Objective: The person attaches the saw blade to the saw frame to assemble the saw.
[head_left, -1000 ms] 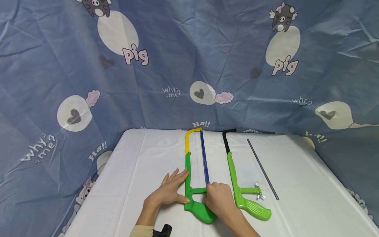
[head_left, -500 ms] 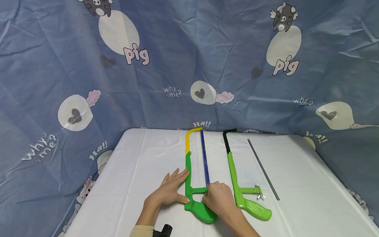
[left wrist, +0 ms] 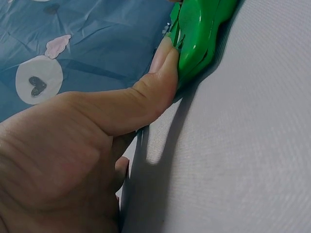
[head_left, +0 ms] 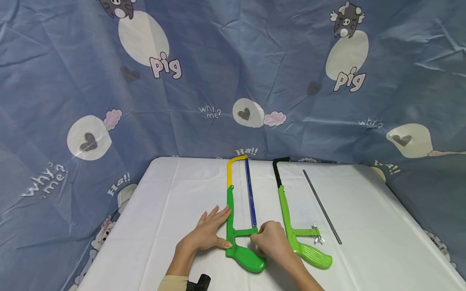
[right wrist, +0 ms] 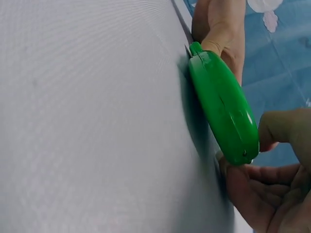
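A hacksaw with a dark green handle (head_left: pixel 249 259), a yellow front bow and a blue blade (head_left: pixel 251 194) lies flat on the table. My left hand (head_left: pixel 206 233) rests along its left side, fingers straight, fingertips and thumb touching the green frame (head_left: pixel 230 218). In the left wrist view, the thumb (left wrist: pixel 146 92) presses against the green plastic. My right hand (head_left: pixel 271 240) has curled fingers at the end of the short green cross arm (head_left: pixel 244 232), just below the blade's near end. It pinches the wing nut spot there; the nut itself is hidden by the fingers.
Right of it lies a second hacksaw (head_left: pixel 285 210), light green and black, without a blade, its wing nut (head_left: pixel 319 239) showing. A grey blade (head_left: pixel 322 206) lies farther right. White cloth covers the table (head_left: pixel 189 182); a blue printed curtain (head_left: pixel 204 81) hangs behind.
My right hand has shifted slightly and turned, uncovering more of the blue blade's near end and the cross arm's tip. The left hand and both saws stay in place.
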`<state>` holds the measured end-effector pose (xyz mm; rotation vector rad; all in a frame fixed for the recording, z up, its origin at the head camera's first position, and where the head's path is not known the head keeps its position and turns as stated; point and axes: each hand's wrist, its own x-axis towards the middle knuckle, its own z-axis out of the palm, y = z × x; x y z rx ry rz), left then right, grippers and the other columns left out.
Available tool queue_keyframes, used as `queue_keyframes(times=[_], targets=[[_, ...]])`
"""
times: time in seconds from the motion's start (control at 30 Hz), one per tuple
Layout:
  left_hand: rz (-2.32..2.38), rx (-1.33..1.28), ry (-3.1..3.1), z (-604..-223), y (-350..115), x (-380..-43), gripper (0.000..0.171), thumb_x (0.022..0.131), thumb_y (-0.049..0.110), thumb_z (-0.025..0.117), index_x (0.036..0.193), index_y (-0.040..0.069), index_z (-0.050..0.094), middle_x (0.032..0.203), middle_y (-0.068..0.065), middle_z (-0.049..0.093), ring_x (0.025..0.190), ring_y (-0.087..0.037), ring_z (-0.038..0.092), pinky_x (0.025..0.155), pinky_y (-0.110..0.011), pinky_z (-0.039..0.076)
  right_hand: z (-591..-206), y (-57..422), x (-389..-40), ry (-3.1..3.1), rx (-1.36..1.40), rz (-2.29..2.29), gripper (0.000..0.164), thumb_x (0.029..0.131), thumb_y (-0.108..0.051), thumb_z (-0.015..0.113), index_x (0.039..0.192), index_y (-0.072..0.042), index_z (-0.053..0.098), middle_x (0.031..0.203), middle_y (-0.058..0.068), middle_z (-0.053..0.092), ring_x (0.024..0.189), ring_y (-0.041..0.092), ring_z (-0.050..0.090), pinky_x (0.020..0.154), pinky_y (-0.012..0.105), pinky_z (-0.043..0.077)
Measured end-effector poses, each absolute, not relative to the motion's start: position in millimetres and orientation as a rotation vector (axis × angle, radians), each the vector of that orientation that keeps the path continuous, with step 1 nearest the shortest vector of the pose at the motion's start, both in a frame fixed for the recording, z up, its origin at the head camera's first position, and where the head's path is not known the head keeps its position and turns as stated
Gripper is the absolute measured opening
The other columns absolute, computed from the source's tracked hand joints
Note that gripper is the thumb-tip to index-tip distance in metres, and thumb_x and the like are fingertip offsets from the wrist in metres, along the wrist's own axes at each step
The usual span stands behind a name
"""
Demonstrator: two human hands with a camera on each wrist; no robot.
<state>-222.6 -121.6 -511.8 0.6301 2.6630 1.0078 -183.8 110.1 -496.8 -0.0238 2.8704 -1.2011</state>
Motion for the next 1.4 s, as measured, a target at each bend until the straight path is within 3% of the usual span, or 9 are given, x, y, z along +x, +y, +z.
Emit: queue_keyframes(times=[0.17, 0.37, 0.6, 0.97, 1.23, 1.4], targets=[[1.013, 0.632, 2.667, -511, -121, -223, 0.112, 0.061, 0.043, 0.088, 0.155, 0.012, 0.035, 0.165, -0.004, 0.028, 0.156, -0.035, 0.01, 0.123, -0.062, 0.0, -497, 117, -186, 2.662, 0.053, -1.399, 0.023, 0.07, -0.007, 0.06, 0.049, -0.011, 0.053, 0.042, 0.0, 0.059, 0.034, 0.011, 0.055, 0.039, 0.026, 0.045], [1.008, 0.631, 2.669, -511, -121, -223, 0.112, 0.062, 0.043, 0.088, 0.155, 0.013, 0.034, 0.165, -0.004, 0.028, 0.156, -0.035, 0.01, 0.123, -0.062, 0.0, -501, 124, -189, 2.404, 0.121, -1.607, 0.014, 0.073, -0.006, 0.06, 0.062, 0.001, 0.064, 0.049, 0.005, 0.064, 0.043, 0.015, 0.064, 0.048, 0.035, 0.058], [1.017, 0.642, 2.645, -512, -122, -221, 0.112, 0.063, 0.04, 0.088, 0.155, 0.011, 0.033, 0.165, -0.005, 0.027, 0.156, -0.036, 0.01, 0.122, -0.062, 0.0, -504, 128, -190, 2.169, 0.128, -1.761, 0.015, 0.074, -0.004, 0.056, 0.075, 0.008, 0.066, 0.054, 0.005, 0.067, 0.047, 0.014, 0.066, 0.05, 0.033, 0.059], [1.026, 0.627, 2.65, -508, -121, -222, 0.111, 0.063, 0.039, 0.089, 0.155, 0.012, 0.034, 0.165, -0.004, 0.028, 0.156, -0.035, 0.01, 0.123, -0.061, 0.0, -513, 143, -199, 1.786, 0.009, -1.919, 0.03, 0.082, -0.002, 0.059, 0.099, 0.023, 0.064, 0.067, 0.006, 0.073, 0.059, 0.012, 0.072, 0.06, 0.024, 0.06], [1.008, 0.633, 2.673, -509, -120, -223, 0.11, 0.063, 0.039, 0.089, 0.155, 0.012, 0.035, 0.165, -0.004, 0.028, 0.156, -0.036, 0.011, 0.123, -0.061, 0.002, -512, 146, -201, 1.685, -0.037, -1.964, 0.029, 0.085, 0.0, 0.056, 0.1, 0.022, 0.064, 0.071, 0.007, 0.075, 0.065, 0.012, 0.074, 0.065, 0.023, 0.06], [0.998, 0.633, 2.673, -511, -122, -223, 0.111, 0.062, 0.04, 0.089, 0.155, 0.013, 0.034, 0.165, -0.004, 0.028, 0.156, -0.036, 0.012, 0.123, -0.062, 0.002, -512, 149, -202, 1.583, -0.055, -1.957, 0.022, 0.087, 0.0, 0.053, 0.097, 0.015, 0.067, 0.074, 0.007, 0.075, 0.069, 0.012, 0.075, 0.067, 0.021, 0.059]])
